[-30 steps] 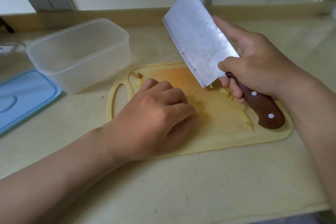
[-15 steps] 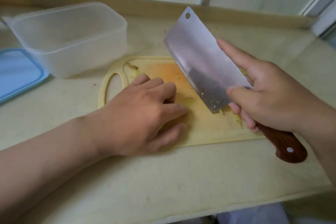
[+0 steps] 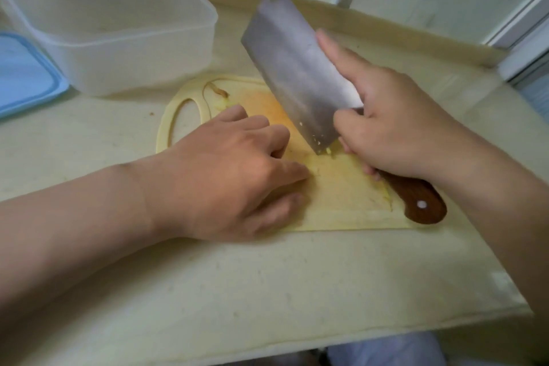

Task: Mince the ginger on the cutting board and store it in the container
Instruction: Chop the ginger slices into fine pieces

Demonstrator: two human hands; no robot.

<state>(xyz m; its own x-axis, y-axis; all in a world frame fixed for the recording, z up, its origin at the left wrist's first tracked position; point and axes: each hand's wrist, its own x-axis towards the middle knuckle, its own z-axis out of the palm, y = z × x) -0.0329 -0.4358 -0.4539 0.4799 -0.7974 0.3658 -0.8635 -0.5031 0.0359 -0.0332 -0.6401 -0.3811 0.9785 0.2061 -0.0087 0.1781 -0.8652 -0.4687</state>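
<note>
The cleaver (image 3: 297, 77) in the right hand (image 3: 395, 128) has a dull silver-grey blade flecked with pale yellow ginger bits (image 3: 328, 151) at its lower corner. Its handle (image 3: 416, 202) is reddish-brown with a pale round rivet. Under the left hand (image 3: 231, 169), the cutting board (image 3: 341, 205) is pale yellow with an orange stain. Beyond the left hand, the container (image 3: 118, 47) is translucent white and the lid (image 3: 23, 77) light blue. The surface (image 3: 267, 291) is cream, faintly speckled.
</note>
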